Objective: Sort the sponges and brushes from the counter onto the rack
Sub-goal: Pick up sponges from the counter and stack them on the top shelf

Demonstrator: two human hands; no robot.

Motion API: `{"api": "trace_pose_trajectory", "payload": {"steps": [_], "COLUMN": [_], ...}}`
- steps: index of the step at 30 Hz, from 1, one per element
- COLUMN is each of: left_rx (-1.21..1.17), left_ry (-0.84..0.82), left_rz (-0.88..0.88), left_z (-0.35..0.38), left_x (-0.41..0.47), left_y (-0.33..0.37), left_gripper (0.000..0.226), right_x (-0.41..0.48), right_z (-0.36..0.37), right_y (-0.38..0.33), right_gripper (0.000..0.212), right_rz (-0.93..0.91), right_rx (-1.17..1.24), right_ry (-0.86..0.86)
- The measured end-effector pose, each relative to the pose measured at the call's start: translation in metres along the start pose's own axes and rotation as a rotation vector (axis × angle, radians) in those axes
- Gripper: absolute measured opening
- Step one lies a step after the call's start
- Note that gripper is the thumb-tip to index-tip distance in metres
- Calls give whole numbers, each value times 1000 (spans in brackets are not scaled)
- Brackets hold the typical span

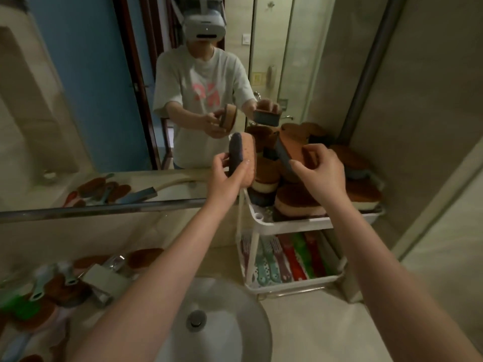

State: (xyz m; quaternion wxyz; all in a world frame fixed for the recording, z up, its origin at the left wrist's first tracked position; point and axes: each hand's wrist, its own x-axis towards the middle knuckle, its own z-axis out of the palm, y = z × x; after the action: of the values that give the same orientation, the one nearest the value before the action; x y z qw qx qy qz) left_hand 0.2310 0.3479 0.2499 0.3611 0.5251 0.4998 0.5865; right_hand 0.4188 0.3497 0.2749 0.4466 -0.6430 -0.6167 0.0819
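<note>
sink (251, 304) below, mirror (78, 100) behind rack (300, 223)

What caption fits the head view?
Left hand holds a sponge, right hand another sponge, at the piled rack; brushes lie below.

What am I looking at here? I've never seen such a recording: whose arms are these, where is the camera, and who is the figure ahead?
No machine here: a person works bare-handed, and the single picture comes from a camera worn on their head, looking down along both arms. The figure ahead is that person's reflection in the mirror. The left hand grips an upright sponge; the right hand grips a tilted sponge above the white rack. Its top tier is heaped with stacked sponges, its lower tier holds coloured brushes. More unsorted items lie on the counter left of the sink.
</note>
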Motion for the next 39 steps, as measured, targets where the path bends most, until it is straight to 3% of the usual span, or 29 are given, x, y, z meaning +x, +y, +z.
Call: {"api": "trace_pose_trajectory", "payload": {"steps": [11, 18, 24, 27, 29, 32, 37, 39], "left_rx": [-51, -136, -590, -764, -856, -817, -639, -522], "left_ry": [30, 21, -52, -133, -156, -207, -244, -186], "left_rz": [-20, -57, -404, -504, -515, -505, -404, -337], "left_z": [26, 26, 28, 25, 27, 30, 25, 23], "left_x": [16, 18, 21, 15, 11, 6, 10, 14], "left_y": [-14, -17, -2, 9, 16, 19, 15, 13], "left_gripper": [48, 40, 37, 25, 21, 24, 31, 31], "right_x": [21, 16, -11, -19, -22, -27, -22, -15], "right_z": [17, 17, 20, 23, 25, 29, 27, 26], "right_y": [10, 10, 1, -10, -16, -21, -21, -18], "right_gripper": [58, 58, 45, 49, 57, 61, 43, 42], "right_rz": [-75, -81, -263, -217, -154, -149, -131, -125], "right_rx": [-459, -602, -312, 1, 83, 33, 88, 25], "right_ry": [-81, -60, 126, -28, -129, -98, 19, 52]}}
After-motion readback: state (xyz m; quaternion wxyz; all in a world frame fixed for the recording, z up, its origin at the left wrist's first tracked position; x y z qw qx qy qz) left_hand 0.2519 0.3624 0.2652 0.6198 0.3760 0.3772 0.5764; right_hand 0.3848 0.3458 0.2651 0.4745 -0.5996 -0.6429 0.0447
